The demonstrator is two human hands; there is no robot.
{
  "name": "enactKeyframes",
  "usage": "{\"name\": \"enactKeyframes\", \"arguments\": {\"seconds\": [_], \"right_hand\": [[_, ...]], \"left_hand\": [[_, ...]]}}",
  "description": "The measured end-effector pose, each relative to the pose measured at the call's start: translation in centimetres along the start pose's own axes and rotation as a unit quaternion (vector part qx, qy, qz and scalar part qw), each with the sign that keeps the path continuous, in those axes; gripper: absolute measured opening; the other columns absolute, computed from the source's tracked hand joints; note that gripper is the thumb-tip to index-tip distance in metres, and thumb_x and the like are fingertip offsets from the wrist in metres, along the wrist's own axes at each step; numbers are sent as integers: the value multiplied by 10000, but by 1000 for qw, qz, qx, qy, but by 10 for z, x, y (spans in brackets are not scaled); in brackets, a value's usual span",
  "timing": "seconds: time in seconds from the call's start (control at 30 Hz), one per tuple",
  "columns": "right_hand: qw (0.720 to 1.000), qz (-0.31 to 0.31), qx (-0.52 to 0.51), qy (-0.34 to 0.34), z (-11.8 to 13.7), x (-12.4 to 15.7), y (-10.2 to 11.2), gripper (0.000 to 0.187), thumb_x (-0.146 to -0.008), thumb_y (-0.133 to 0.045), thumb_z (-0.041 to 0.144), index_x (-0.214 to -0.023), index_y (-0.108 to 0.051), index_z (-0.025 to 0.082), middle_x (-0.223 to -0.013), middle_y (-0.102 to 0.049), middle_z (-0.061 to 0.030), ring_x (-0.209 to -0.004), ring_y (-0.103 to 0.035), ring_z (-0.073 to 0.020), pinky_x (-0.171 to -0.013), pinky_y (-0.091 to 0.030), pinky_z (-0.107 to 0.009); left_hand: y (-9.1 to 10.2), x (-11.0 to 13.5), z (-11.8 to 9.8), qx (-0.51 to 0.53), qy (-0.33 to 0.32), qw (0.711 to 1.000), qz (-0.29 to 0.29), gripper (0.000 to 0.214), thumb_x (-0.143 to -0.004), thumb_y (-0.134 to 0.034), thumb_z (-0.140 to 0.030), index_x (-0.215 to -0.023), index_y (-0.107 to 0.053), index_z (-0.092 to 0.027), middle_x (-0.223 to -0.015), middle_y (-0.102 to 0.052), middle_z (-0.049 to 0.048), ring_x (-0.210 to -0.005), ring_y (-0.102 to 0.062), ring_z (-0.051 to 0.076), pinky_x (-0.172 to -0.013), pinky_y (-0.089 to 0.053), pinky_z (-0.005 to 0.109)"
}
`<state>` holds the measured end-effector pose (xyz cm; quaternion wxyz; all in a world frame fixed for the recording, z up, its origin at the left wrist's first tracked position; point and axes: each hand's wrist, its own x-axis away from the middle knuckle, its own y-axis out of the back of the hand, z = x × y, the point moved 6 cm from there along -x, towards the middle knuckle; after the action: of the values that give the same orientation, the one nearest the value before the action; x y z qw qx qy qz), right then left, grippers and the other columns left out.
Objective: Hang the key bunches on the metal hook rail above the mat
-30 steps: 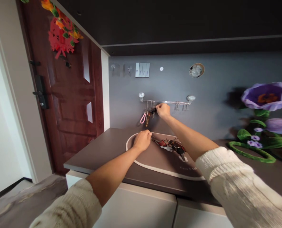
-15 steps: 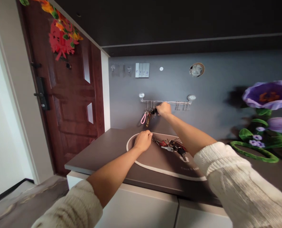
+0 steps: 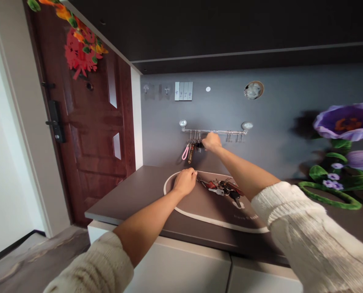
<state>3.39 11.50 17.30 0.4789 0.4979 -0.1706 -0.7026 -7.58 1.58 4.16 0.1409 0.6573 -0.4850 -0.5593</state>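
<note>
A metal hook rail (image 3: 227,131) is fixed to the grey wall. From its left hooks hang a pink loop (image 3: 185,152), a brown fob and dark keys (image 3: 196,145). My right hand (image 3: 212,142) is raised to the rail, fingers pinched on the dark keys beside the hooks. My left hand (image 3: 185,181) rests closed on the oval mat (image 3: 199,211) on the counter, touching the end of a pile of keys (image 3: 222,188) with red and black heads.
A dark red door (image 3: 89,122) with a black handle and a red ornament stands at left. Light switches (image 3: 183,90) and two small hooks sit above the rail. Purple felt flowers (image 3: 343,154) lie on the counter at right. White cabinet fronts below.
My right hand has shifted slightly at the rail, staying on the dark keys. The left hand stays on the mat. The view has drifted a little.
</note>
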Motion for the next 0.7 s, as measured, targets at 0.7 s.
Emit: {"name": "enactKeyframes", "arguments": {"seconds": [0.7], "right_hand": [[958, 44, -278, -54, -18, 35, -7, 109, -672, -584, 50, -587, -571, 117, -451, -536, -18, -429, -581, -170, -458, -539, -350]], "left_hand": [[-2, 1, 0, -13, -15, 1000, 14, 300, -888, -317, -286, -840, -587, -166, -869, -648, 78, -833, -579, 171, -754, -396, 274]]}}
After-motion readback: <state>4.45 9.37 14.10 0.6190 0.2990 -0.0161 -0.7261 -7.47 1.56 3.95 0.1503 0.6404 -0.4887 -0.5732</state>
